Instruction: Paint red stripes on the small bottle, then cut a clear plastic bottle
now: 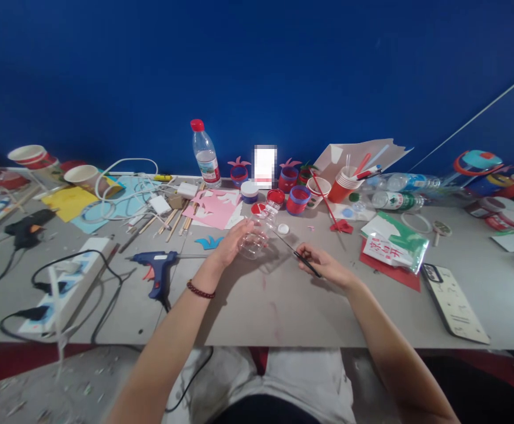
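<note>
My left hand (pixel 235 240) is closed on the side of a clear plastic bottle piece (pixel 253 246), held just above the table in the middle. In my right hand (pixel 322 262) are scissors (pixel 306 263) with a dark handle, seen nearly edge-on. Their thin blades point up and left toward the clear plastic; whether they touch it I cannot tell. A small white cap (pixel 283 228) lies just behind the blades. Left of my left hand is a blue crown-shaped cutout (pixel 209 242).
A blue glue gun (pixel 157 265) and a corded power strip (pixel 69 288) lie left. Behind stand a red-capped bottle (pixel 206 156), red-and-purple cups (pixel 298 200) and a paper cup of pens (pixel 345 187). To the right are a plastic packet (pixel 391 250) and a phone (pixel 454 303).
</note>
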`<control>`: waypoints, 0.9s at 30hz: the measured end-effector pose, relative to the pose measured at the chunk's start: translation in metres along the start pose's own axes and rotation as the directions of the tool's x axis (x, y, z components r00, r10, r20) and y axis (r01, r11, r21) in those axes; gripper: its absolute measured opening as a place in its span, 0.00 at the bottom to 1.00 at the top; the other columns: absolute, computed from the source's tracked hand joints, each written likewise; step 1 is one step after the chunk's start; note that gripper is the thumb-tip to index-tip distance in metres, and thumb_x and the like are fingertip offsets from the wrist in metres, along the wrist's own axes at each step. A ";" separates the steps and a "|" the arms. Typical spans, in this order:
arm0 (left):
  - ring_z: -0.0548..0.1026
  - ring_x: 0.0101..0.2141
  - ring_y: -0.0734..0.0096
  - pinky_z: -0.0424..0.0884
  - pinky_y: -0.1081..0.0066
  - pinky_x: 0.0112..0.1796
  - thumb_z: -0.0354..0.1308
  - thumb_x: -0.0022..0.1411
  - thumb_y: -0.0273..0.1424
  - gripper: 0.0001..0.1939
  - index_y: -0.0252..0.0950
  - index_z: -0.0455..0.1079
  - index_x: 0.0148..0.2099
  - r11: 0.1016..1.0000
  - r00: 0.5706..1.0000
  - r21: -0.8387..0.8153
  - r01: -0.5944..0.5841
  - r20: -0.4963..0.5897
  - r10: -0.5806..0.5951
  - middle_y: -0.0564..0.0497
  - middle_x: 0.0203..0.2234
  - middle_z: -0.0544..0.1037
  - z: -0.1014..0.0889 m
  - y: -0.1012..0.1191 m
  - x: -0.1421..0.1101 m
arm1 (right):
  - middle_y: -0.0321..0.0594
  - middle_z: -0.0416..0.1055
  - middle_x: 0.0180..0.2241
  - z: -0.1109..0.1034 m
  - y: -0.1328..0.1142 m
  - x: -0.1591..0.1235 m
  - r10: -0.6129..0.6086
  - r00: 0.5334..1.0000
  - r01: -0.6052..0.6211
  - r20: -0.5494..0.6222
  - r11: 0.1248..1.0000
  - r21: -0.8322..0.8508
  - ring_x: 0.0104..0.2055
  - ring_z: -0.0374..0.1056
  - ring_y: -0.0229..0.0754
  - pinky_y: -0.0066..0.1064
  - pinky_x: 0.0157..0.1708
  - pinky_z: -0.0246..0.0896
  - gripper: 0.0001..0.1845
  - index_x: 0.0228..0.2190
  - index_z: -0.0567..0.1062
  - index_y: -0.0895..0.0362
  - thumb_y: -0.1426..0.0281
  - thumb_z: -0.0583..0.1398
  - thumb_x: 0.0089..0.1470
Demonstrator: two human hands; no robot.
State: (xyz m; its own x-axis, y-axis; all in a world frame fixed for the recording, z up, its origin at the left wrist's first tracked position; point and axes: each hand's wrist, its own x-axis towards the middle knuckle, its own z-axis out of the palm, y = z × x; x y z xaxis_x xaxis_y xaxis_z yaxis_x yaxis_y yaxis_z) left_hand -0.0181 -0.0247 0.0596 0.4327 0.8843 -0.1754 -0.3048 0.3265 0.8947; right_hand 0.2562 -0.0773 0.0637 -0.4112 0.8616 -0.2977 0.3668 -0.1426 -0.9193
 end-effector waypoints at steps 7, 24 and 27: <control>0.79 0.39 0.63 0.71 0.62 0.44 0.72 0.48 0.45 0.27 0.38 0.69 0.46 0.960 0.988 0.254 -0.116 -0.075 0.139 0.48 0.43 0.75 0.003 -0.008 0.001 | 0.30 0.63 0.27 0.001 -0.008 0.000 0.003 0.995 -0.001 -0.098 1.000 0.026 0.28 0.58 0.35 0.27 0.28 0.54 0.21 0.32 0.67 0.54 0.54 0.67 0.46; 0.75 0.45 0.54 0.64 0.55 0.53 0.69 0.53 0.38 0.21 0.39 0.73 0.48 0.304 0.808 0.950 -0.070 -0.124 0.576 0.45 0.43 0.78 0.008 -0.005 -0.002 | 0.41 0.79 0.34 -0.005 0.008 0.006 0.023 0.950 -0.041 -0.311 0.998 -0.050 0.28 0.72 0.40 0.28 0.23 0.66 0.12 0.35 0.72 0.55 0.63 0.63 0.48; 0.77 0.46 0.57 0.64 0.56 0.55 0.69 0.55 0.39 0.21 0.38 0.72 0.49 0.206 0.847 0.978 -0.036 -0.079 0.526 0.46 0.44 0.80 0.009 -0.003 -0.003 | 0.41 0.79 0.35 -0.005 0.012 0.008 -0.104 0.900 0.029 -0.423 0.983 -0.179 0.26 0.70 0.39 0.29 0.24 0.65 0.13 0.36 0.75 0.55 0.63 0.62 0.48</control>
State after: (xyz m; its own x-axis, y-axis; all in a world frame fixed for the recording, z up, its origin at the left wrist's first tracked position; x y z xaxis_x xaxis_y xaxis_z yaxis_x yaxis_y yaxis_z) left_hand -0.0106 -0.0309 0.0611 0.1390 0.9471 0.2891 0.7512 -0.2911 0.5925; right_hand 0.2616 -0.0695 0.0515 -0.0554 0.9964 -0.0640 0.4985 -0.0280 -0.8664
